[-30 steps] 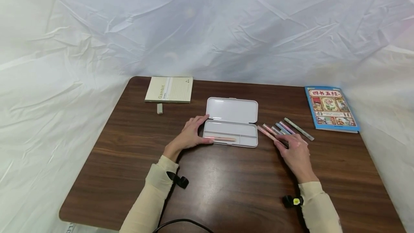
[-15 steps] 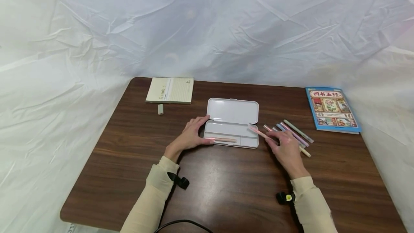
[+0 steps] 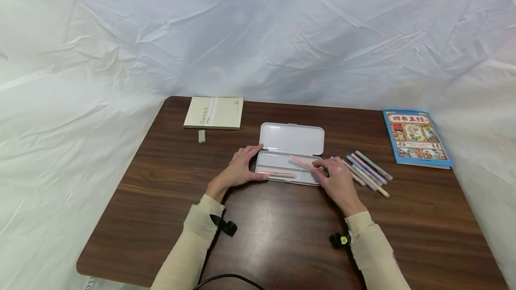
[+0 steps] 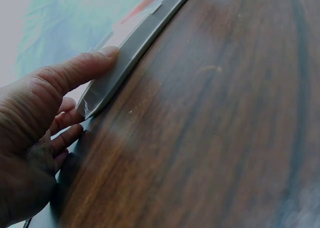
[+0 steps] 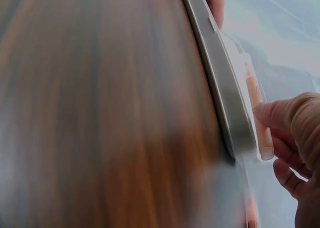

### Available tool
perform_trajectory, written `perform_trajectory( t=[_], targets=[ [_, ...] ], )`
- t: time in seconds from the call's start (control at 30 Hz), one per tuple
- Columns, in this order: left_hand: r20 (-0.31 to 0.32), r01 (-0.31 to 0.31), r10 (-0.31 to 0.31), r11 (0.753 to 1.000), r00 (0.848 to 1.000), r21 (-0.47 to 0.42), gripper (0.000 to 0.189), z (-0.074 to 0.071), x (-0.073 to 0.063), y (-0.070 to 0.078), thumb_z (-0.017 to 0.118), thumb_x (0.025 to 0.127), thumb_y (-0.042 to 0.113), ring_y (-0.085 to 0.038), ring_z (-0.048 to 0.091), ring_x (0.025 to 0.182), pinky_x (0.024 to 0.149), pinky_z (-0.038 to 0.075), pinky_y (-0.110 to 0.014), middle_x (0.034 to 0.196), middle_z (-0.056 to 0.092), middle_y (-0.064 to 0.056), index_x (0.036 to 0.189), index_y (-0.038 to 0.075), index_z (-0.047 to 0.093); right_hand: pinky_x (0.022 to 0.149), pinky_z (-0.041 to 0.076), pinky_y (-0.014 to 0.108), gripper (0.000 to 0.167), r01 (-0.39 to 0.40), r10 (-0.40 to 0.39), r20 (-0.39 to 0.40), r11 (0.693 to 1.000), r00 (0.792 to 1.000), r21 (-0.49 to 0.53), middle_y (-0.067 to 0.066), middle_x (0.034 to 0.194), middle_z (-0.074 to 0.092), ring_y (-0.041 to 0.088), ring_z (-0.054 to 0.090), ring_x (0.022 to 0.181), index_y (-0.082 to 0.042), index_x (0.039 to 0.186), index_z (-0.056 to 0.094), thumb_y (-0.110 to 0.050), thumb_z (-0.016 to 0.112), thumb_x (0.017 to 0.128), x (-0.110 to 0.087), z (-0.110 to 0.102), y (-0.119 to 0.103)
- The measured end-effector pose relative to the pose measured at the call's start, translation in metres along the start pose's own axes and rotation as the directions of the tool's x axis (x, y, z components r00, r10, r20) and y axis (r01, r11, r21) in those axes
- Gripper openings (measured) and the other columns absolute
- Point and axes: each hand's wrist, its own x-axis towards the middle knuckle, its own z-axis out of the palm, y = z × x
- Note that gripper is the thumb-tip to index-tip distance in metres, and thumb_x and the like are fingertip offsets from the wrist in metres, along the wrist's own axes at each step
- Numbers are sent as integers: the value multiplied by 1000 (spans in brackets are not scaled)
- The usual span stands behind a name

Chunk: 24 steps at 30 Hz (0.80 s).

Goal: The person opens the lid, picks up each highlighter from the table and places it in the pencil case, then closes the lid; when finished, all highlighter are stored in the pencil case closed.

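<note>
A white pencil case [image 3: 292, 138] lies with its lid folded back in the middle of the table. My left hand [image 3: 238, 171] holds its left end, the thumb on the front wall and the fingers behind, as the left wrist view [image 4: 100, 90] of the case's wall partly shows. My right hand [image 3: 338, 182] pinches a pink pen [image 3: 300, 161] between thumb and fingers, tilted over the right part of the case. Whether this pen [image 5: 260, 123] touches the case I cannot tell. One peach-coloured pen [image 3: 282, 175] lies in the front compartment.
Several coloured pens [image 3: 368, 169] lie loosely together right of my right hand. A blue-edged book [image 3: 417, 138] is at the back right. A notebook [image 3: 215, 113] and a small eraser [image 3: 202, 136] lie at the back left. A black cable [image 3: 230, 275] runs along the front.
My right hand has moved left from the loose pens, carrying the pink pen over the pencil case. The left hand stays at the case's left end.
</note>
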Motion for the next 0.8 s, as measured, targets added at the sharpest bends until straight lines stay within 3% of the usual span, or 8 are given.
perform_trajectory(
  t=[0.3, 0.8],
  targets=[
    [-1, -8, 8, 1000, 1000, 14, 107, 0, 1, 0, 86, 82, 57, -29, 36, 143, 118, 32, -57, 164, 40, -2, 169, 27, 29, 74, 52, 49, 18, 67, -69, 36, 997, 997, 41, 10, 97, 78, 28, 62, 88, -3, 101, 80, -8, 88, 86, 11, 19, -18],
    [-1, -11, 11, 1000, 1000, 10, 106, 0, 0, 1, 85, 83, 56, -30, 35, 145, 118, 31, -58, 163, 40, -3, 169, 27, 30, 79, 51, 48, 15, 40, -50, 139, 996, 989, 79, 9, 100, 77, 28, 62, 93, -7, 103, 81, -12, 86, 90, 19, 34, -38]
  ],
)
